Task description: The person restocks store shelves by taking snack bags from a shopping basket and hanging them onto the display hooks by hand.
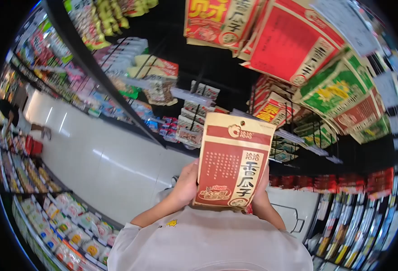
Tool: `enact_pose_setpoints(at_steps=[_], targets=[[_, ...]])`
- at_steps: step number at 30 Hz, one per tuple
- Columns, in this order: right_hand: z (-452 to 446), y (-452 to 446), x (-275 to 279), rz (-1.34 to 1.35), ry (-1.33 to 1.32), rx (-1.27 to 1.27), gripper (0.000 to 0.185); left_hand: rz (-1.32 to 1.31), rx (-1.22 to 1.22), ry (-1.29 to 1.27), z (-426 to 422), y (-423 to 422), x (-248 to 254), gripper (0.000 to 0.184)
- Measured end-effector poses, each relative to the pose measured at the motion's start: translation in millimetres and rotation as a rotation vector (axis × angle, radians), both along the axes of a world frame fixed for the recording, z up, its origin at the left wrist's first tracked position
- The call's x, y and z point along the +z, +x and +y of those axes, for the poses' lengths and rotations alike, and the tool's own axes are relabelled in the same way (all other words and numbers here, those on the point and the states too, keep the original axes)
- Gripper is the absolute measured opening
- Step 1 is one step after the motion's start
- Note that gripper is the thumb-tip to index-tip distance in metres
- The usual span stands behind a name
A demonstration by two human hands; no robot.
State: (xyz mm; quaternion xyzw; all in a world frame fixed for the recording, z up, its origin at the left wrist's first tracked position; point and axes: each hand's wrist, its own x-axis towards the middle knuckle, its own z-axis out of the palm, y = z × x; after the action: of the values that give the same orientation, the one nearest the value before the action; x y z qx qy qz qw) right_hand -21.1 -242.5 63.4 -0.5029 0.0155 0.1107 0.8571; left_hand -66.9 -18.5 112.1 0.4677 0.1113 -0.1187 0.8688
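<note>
A red and cream paper bag of sunflower seeds [223,165] is held upright in front of my chest, its printed face toward me. My left hand [187,183] grips its left edge, thumb side against the bag. On the opposite edge is my right hand [262,180], whose fingers are mostly hidden behind the bag. A bit of red packaging shows below the bag's lower right corner; what it belongs to is hidden.
Ahead, a black rack holds a red seed bag [294,40], a green seed bag [339,90] and several other hanging snack packs. Packaged goods [74,226] fill a shelf at lower left. Along the shiny floor [104,153], another person [10,110] stands farther off.
</note>
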Motion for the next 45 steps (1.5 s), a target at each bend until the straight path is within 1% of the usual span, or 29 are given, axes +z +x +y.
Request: enact_pose_setpoints(at_steps=[1, 3, 4, 6, 7, 8, 10, 12, 13, 14, 15, 16, 17, 19, 20, 23, 24, 27, 28, 29, 31, 33, 35, 36, 37, 38, 41, 42, 45], targets=[[6.6, -4.4, 16.0, 0.114, 0.270, -0.063, 0.059, -0.039, -0.038, 0.023, -1.4, 0.7, 2.5, 0.046], [8.1, -17.0, 21.9, 0.241, 0.368, -0.204, 0.061, -0.059, -0.069, 0.046, -1.9, 0.3, -3.5, 0.044], [2.1, -20.1, 10.2, 0.142, 0.394, -0.129, 0.060, -0.068, -0.091, 0.048, -0.8, 0.4, -5.7, 0.044], [6.5, -38.0, -18.6, 0.091, 0.307, -0.216, 0.053, -0.083, -0.138, 0.051, 4.1, 1.0, -8.8, 0.042], [2.3, -44.6, -43.0, 0.121, 0.115, -0.284, 0.049, -0.094, -0.159, 0.069, 8.2, 1.2, -10.5, 0.041], [20.6, -44.1, 0.7, 0.158, 0.381, -0.190, 0.039, -0.102, -0.174, 0.084, 12.6, -0.2, -12.7, 0.041], [20.7, -58.0, -11.8, 0.024, 0.000, -0.259, 0.036, -0.106, -0.159, 0.105, 13.7, -1.4, -13.1, 0.038], [20.4, -70.9, -5.0, -0.140, -0.342, -0.278, 0.038, -0.089, -0.175, 0.078, 14.5, -1.8, -14.0, 0.038], [26.5, -64.4, -2.6, -0.060, -0.386, -0.389, 0.042, -0.073, -0.177, 0.066, 15.9, -4.8, -15.2, 0.038], [25.2, -65.7, 8.9, -0.046, -0.305, -0.377, 0.046, -0.062, -0.191, 0.027, 16.3, -7.2, -18.4, 0.038], [33.5, -64.2, 36.0, -0.034, -0.223, -0.363, 0.050, -0.051, -0.204, -0.012, 15.9, -8.2, -24.0, 0.039], [44.3, -61.7, 38.7, 0.055, -0.170, -0.524, 0.057, -0.043, -0.214, -0.050, 16.9, -9.2, -29.5, 0.039], [52.7, -67.9, 55.0, 0.100, -0.085, -0.534, 0.057, -0.055, -0.228, -0.054, 19.5, -10.2, -34.3, 0.041], [57.4, -75.2, 52.7, 0.199, -0.051, -0.585, 0.057, -0.079, -0.245, -0.066, 24.4, -13.2, -39.0, 0.045], [56.6, -79.1, 42.9, 0.179, -0.052, -0.567, 0.056, -0.106, -0.269, -0.020, 28.3, -15.3, -38.8, 0.048], [54.2, -95.0, 7.9, 0.243, -0.043, -0.590, 0.054, -0.155, -0.322, 0.111, 41.5, -21.3, -33.3, 0.055], [60.5, -99.0, 10.4, 0.232, 0.027, -0.525, 0.053, -0.154, -0.320, 0.142, 43.4, -25.3, -36.7, 0.056], [87.5, -111.3, 26.3, 0.257, 0.131, -0.552, 0.055, -0.146, -0.289, 0.236, 47.7, -36.6, -38.0, 0.061], [87.6, -114.7, 21.7, 0.240, 0.161, -0.482, 0.057, -0.161, -0.289, 0.291, 50.5, -39.8, -42.1, 0.062], [94.0, -118.6, 25.8, 0.233, 0.135, -0.478, 0.057, -0.175, -0.292, 0.347, 53.3, -42.8, -46.6, 0.062], [96.9, -122.3, 19.3, 0.313, 0.185, -0.480, 0.057, -0.205, -0.261, 0.399, 56.5, -45.2, -51.5, 0.063], [95.3, -124.0, 15.4, 0.258, 0.247, -0.432, 0.058, -0.230, -0.214, 0.498, 55.0, -47.3, -51.8, 0.064], [100.8, -128.4, 27.8, 0.261, 0.247, -0.443, 0.058, -0.266, -0.247, 0.490, 56.9, -49.6, -53.1, 0.059], [102.3, -129.8, 34.6, 0.256, 0.266, -0.414, 0.059, -0.293, -0.260, 0.467, 56.9, -49.4, -43.0, 0.058], [109.3, -131.9, 49.6, 0.327, 0.245, -0.483, 0.057, -0.321, -0.269, 0.439, 57.6, -50.1, -37.4, 0.057], [111.3, -128.5, 54.6, 0.330, 0.240, -0.477, 0.057, -0.311, -0.435, 0.309, 62.3, -44.4, -60.0, 0.052], [116.8, -121.9, 52.1, 0.319, 0.229, -0.428, 0.057, -0.384, -0.388, 0.264, 60.1, -48.4, -72.9, 0.048], [120.4, -117.9, 49.1, 0.320, 0.225, -0.408, 0.057, -0.364, -0.519, 0.354, 72.2, -49.2, -73.8, 0.044], [131.6, -106.4, 45.3, 0.323, 0.219, -0.349, 0.056, -0.398, -0.497, 0.279, 88.9, -58.1, -70.2, 0.048]])
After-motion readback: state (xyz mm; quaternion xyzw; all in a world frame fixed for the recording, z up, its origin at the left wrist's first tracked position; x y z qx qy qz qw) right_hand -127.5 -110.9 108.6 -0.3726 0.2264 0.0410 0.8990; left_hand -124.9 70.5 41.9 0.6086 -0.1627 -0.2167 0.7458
